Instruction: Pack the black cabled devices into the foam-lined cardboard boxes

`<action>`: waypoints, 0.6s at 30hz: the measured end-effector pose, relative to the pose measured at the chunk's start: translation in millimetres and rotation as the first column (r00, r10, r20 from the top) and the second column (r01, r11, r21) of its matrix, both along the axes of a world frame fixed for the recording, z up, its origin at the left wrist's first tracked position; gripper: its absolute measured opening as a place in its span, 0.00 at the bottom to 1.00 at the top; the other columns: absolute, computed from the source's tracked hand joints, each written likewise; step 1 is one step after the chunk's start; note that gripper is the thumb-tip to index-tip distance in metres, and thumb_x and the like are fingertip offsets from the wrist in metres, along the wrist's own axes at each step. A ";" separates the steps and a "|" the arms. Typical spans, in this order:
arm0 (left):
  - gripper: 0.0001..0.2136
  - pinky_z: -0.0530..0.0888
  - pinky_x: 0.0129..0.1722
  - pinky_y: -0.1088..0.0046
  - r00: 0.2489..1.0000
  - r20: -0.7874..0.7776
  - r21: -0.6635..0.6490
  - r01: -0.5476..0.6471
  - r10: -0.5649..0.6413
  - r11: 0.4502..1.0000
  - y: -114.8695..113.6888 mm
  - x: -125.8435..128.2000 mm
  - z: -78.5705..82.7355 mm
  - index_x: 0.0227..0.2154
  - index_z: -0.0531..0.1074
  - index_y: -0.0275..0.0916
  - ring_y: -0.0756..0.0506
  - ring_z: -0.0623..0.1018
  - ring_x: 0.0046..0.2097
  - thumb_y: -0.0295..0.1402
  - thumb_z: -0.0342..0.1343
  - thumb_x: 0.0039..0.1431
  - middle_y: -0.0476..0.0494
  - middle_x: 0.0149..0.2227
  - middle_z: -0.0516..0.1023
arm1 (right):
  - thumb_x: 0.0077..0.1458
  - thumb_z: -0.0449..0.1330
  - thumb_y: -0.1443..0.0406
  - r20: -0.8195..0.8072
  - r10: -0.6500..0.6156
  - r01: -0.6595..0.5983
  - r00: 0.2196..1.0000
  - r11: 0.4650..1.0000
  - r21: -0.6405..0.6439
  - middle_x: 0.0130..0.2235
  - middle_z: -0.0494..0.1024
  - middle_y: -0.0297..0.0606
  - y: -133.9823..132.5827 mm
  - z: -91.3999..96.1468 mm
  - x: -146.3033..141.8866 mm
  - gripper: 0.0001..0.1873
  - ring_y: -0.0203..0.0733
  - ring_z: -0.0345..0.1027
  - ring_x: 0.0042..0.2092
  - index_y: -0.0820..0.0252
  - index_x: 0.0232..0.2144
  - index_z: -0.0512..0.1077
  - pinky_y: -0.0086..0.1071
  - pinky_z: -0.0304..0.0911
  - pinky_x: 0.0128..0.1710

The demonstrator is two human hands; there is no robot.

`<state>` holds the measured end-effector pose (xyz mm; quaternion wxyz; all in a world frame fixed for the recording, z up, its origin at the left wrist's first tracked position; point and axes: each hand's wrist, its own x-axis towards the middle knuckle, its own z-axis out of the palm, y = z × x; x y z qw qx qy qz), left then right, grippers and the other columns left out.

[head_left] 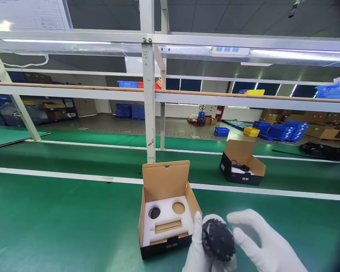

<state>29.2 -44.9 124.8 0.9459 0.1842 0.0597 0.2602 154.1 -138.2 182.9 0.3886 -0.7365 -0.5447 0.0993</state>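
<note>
Both my hands wear white gloves at the bottom of the view. My left hand (197, 249) grips a round black part (218, 240) with bumps round its rim, thumb up along its left side. My right hand (265, 243) hovers just right of the part, fingers spread and curved, touching nothing that I can see. Directly left of the hands an open cardboard box (166, 181) sits on the green belt (59, 223), lid up. Its white foam insert (166, 217) has two round wells and a long slot; the left well holds a small dark piece (155, 212).
A second open box (241, 163) with black cables inside lies on the far belt lane to the right. A white frame post (149, 102) rises behind my box. Blue and yellow crates (280, 131) and cardboard cartons stand on the floor beyond.
</note>
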 end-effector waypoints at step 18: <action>0.35 0.62 0.23 0.76 0.987 -0.072 0.187 0.153 -0.141 0.970 -2.5 -5.8 3.7 0.45 0.74 0.37 0.50 0.70 0.22 0.66 0.46 0.59 0.46 0.23 0.75 | 0.57 0.58 0.40 -0.479 0.143 -0.181 0.866 0.983 -0.033 0.28 0.73 0.34 25.2 5.8 -9.8 0.25 0.42 0.69 0.28 0.54 0.29 0.68 0.33 0.68 0.27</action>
